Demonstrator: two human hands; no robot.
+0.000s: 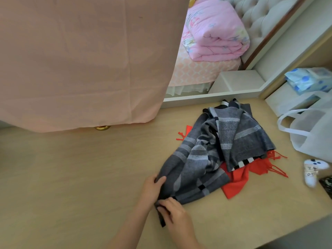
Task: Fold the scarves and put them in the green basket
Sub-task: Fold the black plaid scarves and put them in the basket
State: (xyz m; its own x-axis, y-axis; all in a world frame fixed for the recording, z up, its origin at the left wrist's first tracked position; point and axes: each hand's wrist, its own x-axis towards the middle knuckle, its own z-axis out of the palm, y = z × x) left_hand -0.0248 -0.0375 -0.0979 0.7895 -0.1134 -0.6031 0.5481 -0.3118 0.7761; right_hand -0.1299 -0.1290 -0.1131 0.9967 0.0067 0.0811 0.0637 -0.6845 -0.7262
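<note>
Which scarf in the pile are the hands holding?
The grey plaid scarf: the left hand and right hand both pinch its near edge. The red scarf lies underneath, untouched.

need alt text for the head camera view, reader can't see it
The left hand and right hand grip the near end of a grey striped scarf heaped on a pale wooden surface, over a red scarf. A white bag sits to the right; a pink cloth hangs upper left.
</note>
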